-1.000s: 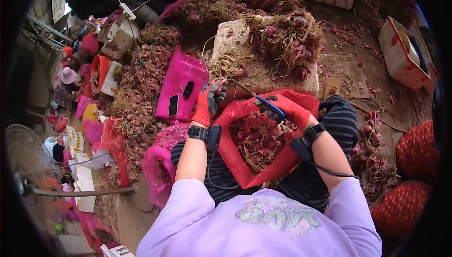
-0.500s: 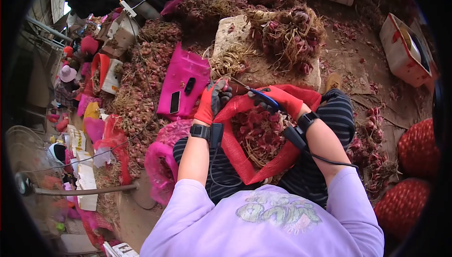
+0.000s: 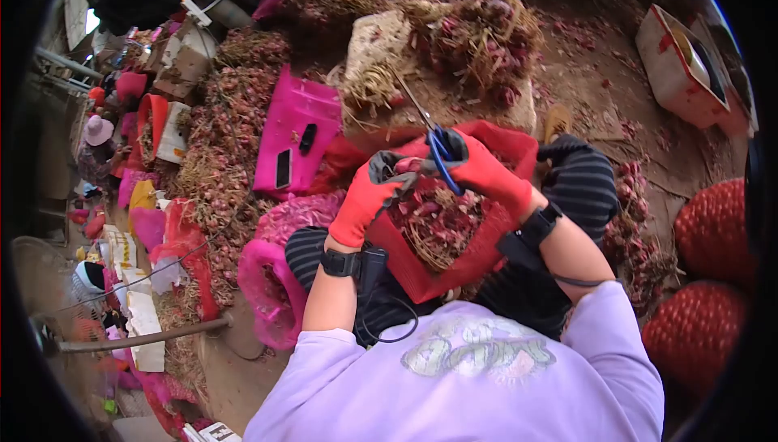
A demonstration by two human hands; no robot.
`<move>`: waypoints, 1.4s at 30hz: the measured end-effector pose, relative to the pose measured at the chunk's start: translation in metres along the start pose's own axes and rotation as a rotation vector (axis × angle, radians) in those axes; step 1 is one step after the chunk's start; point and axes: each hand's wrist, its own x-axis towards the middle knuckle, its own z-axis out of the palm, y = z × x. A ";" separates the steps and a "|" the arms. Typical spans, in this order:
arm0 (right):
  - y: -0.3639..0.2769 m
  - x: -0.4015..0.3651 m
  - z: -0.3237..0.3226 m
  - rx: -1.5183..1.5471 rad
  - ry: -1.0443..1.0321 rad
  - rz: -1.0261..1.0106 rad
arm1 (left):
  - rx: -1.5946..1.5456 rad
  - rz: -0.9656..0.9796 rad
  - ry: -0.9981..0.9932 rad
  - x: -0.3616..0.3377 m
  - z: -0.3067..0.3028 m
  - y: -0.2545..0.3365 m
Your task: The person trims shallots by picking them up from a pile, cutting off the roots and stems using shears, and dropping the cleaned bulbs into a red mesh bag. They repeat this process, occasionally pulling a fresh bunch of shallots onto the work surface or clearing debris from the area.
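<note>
My left hand (image 3: pixel 374 199), in a red glove with grey fingers, is closed on a reddish shallot (image 3: pixel 408 165), partly hidden by the fingers. Close beside it, my right hand (image 3: pixel 490 176), gloved alike, grips blue-handled scissors (image 3: pixel 440 157) whose blades point up and away. Both hands are above a red mesh bag (image 3: pixel 409 268) between my legs. Loose shallots (image 3: pixel 438 219) with dry skins and roots lie inside it. Just beyond the bag, a pale foam block (image 3: pixel 379 37) carries a bundle of shallots with dry stalks (image 3: pixel 486 41).
A pink plastic piece (image 3: pixel 306 106) with a phone (image 3: pixel 283 168) on it lies left of the block. Shallots (image 3: pixel 231 110) are heaped further left. Full red sacks (image 3: pixel 713 227) and a white foam box (image 3: pixel 677 69) stand to the right. Another person (image 3: pixel 97 146) sits far left.
My hands have come together over the bag, with the left fingers turned inward around the shallot. The scissors have swung to point more steeply away. The whole view has shifted slightly.
</note>
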 end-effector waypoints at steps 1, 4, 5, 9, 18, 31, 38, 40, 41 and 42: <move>0.004 -0.004 -0.001 -0.038 0.031 0.007 | -0.083 -0.014 -0.023 -0.004 0.014 -0.001; 0.015 -0.020 -0.004 0.305 -0.084 0.086 | -0.252 -0.076 -0.155 -0.015 0.039 -0.006; 0.015 -0.027 -0.010 0.352 -0.060 0.211 | -0.352 -0.101 -0.184 -0.017 0.045 -0.014; 0.009 -0.052 0.000 0.867 0.119 0.329 | -0.617 -0.226 -0.169 -0.018 0.068 -0.021; 0.033 -0.063 -0.026 0.893 0.299 0.133 | -1.182 -0.403 -0.140 -0.031 0.036 -0.045; 0.049 -0.046 0.010 0.769 0.264 0.194 | -1.391 -0.459 -0.518 -0.037 0.056 -0.055; 0.037 -0.045 0.028 0.274 0.259 -0.058 | -1.282 -0.575 -0.396 -0.033 0.051 -0.053; 0.032 -0.046 0.030 0.137 0.267 -0.066 | -1.018 -0.508 -0.196 -0.035 0.051 -0.058; 0.036 -0.045 0.030 0.038 0.298 -0.089 | -0.886 -0.470 -0.101 -0.035 0.054 -0.060; 0.042 -0.043 0.031 -0.063 0.327 -0.112 | -0.837 -0.373 0.068 -0.037 0.065 -0.057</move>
